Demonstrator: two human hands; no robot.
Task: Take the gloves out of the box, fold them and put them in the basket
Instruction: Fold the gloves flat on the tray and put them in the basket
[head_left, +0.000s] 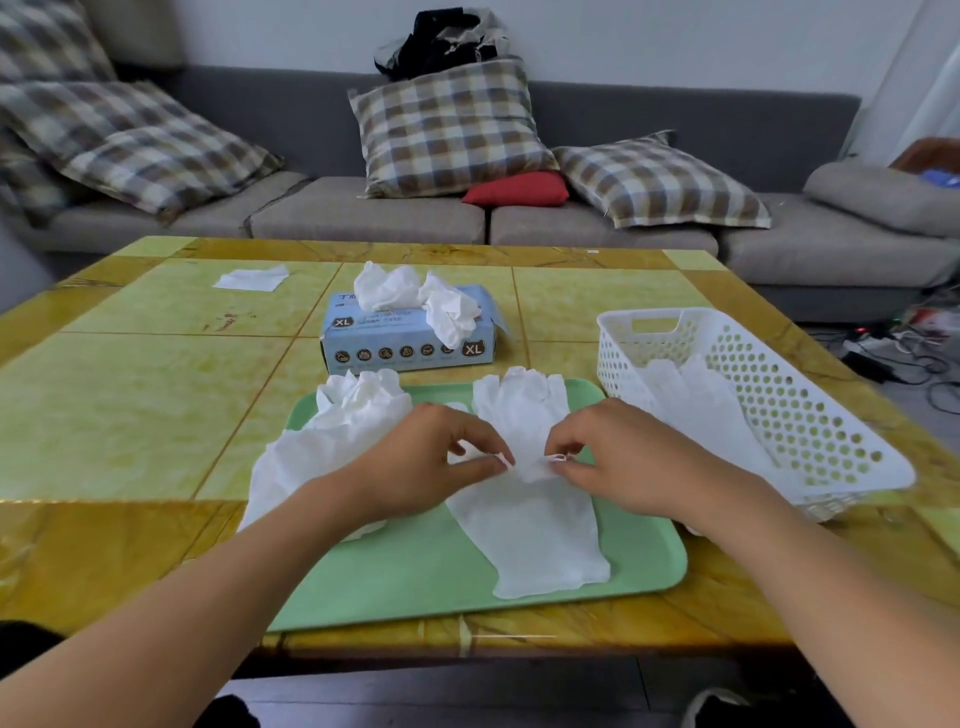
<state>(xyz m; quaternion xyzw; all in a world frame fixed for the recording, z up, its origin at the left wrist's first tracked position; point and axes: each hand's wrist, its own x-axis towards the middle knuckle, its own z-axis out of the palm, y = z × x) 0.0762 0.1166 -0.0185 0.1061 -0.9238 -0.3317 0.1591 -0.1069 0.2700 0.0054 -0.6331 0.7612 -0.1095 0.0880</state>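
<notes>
Both hands pinch one white glove (524, 499) at frame centre on my head view: left hand (431, 462) and right hand (618, 462) each nip a fold of it over the green tray (415, 587). Glove box (405, 338) sits above; white basket (753, 410) at right holds folded gloves.

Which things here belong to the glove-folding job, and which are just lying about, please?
Job: glove box; flat glove pinched by left hand and right hand; crumpled glove; green tray; white basket.
Lying about: tissue; plaid cushions; red cushion.
</notes>
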